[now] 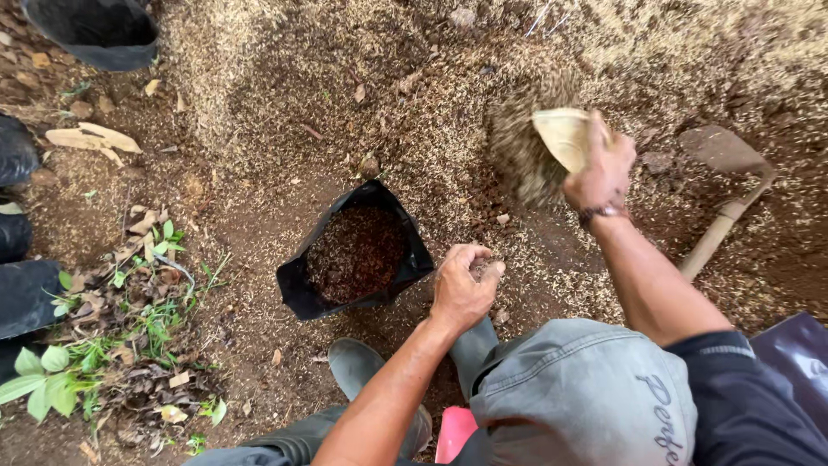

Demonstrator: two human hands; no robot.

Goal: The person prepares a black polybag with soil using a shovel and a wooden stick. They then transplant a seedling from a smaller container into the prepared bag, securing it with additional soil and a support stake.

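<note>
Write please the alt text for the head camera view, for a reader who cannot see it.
A person's right hand lifts a pale scoop spilling tan husks, while the left hand, closed on a little husk, rests beside an open black plastic grow bag filled with dark reddish soil. A wooden-handled hoe lies on the husk-strewn ground at right.

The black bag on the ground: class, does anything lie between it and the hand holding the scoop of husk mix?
Nothing visible blocks the way. The right hand lifts a pale scoop up and right of the black bag; only bare, husk-strewn ground lies between. The left hand sits beside the bag's rim, off that line.
</note>
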